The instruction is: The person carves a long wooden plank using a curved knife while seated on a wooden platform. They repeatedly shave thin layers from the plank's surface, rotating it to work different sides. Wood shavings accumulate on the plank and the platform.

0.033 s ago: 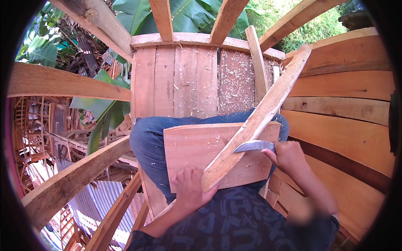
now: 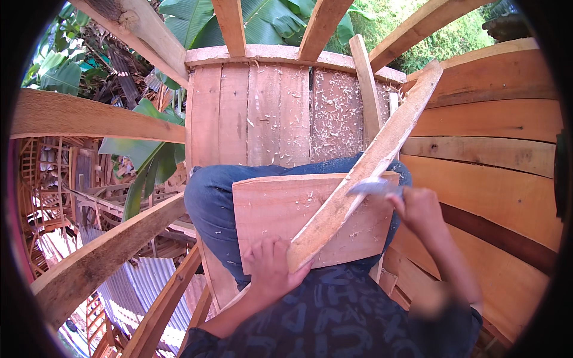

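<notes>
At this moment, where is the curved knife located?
In the head view, the curved knife is right of centre, gripped in the right hand, its blade at the long slanted stick.

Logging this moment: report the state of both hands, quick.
Left hand: closed, holding the lower end of the long, pale wooden strip.
Right hand: closed, holding the curved, grey metal knife.
</notes>
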The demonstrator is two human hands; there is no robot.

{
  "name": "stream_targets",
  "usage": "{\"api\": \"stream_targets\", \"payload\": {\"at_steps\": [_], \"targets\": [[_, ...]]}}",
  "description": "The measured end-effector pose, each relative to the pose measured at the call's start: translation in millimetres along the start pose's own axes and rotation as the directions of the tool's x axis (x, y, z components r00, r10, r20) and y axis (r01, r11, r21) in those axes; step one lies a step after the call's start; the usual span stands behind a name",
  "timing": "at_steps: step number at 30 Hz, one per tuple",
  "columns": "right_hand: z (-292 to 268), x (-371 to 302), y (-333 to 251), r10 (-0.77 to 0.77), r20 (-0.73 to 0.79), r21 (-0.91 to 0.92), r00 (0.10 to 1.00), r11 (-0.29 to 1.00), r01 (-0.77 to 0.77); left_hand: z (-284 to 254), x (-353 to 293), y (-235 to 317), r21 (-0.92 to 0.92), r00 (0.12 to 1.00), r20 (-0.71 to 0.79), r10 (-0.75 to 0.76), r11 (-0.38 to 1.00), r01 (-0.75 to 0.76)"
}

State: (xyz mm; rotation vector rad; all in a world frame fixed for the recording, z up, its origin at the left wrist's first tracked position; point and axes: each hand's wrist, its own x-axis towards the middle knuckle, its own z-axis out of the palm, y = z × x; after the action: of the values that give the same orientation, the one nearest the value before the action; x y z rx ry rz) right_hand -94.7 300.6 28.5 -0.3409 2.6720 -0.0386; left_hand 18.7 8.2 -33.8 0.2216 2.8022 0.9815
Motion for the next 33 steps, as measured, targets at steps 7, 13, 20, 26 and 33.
{"api": "stream_targets", "payload": {"at_steps": [7, 13, 20, 26, 33], "targets": [[18, -7, -5, 0.013, -0.096, 0.023, 0.995, 1.0, -0.011, 3, 3, -2, -0.013, 1.0, -0.007, 0.019, 1.0, -0.019], [18, 10, 12, 0.175, -0.166, 0.197, 0.97, 0.97, -0.142, 1, -2, 1, -0.015, 1.0, 0.015, -0.005, 1.0, 0.006], [29, 19, 42, 0.164, -0.209, 0.139, 0.964, 0.981, -0.137, 1, 3, 2, -0.038, 0.999, 0.038, -0.008, 0.999, 0.01], [29, 6, 28, 0.015, -0.184, 0.149, 0.983, 0.989, 0.013, 2, 0, 3, 0.026, 1.0, 0.019, -0.008, 1.0, 0.007], [40, -9, 15, 0.026, -0.216, 0.13, 0.976, 0.992, 0.003, 2, -1, 5, 0.003, 0.998, 0.055, -0.025, 1.0, 0.025]]}}
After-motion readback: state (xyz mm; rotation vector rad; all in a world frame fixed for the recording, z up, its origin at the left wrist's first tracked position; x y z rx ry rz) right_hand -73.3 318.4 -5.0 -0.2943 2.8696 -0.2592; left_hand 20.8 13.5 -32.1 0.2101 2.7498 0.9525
